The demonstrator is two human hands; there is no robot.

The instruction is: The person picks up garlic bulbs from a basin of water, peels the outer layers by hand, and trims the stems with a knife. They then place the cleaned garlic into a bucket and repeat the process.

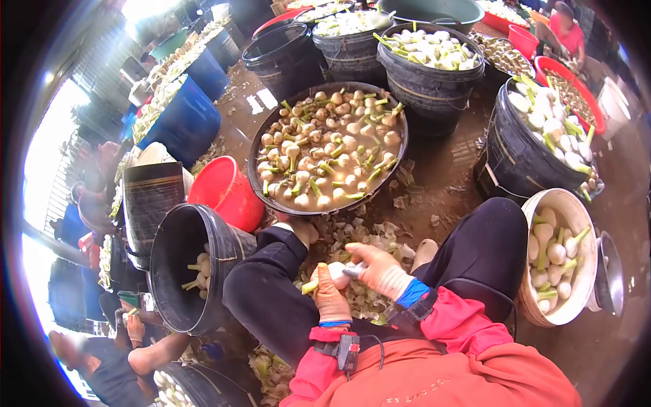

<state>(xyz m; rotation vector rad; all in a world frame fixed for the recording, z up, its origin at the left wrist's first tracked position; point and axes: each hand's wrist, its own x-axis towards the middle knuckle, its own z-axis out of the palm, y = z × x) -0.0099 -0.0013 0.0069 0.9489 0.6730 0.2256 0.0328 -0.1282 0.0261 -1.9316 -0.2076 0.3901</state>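
Note:
My left hand (331,300), in an orange glove, is wrapped round a white bulb (333,275) with a short green stem. Above the bulb's right side, my right hand (380,270), gloved too, grips a small grey metal blade (353,270) that touches or nearly touches the bulb. Beneath both hands lies a heap of pale peelings (369,298). Just beyond my feet sits a wide dark basin (400,152) of brownish water with many bulbs and green stems floating in it.
A white bucket (591,271) of peeled bulbs stands at the right. At the left are a tilted black bucket (163,271) and a red tub (224,193). Black buckets heaped with bulbs (427,88) stand behind the basin. A co-worker (115,366) sits at the lower left, another (566,34) far right.

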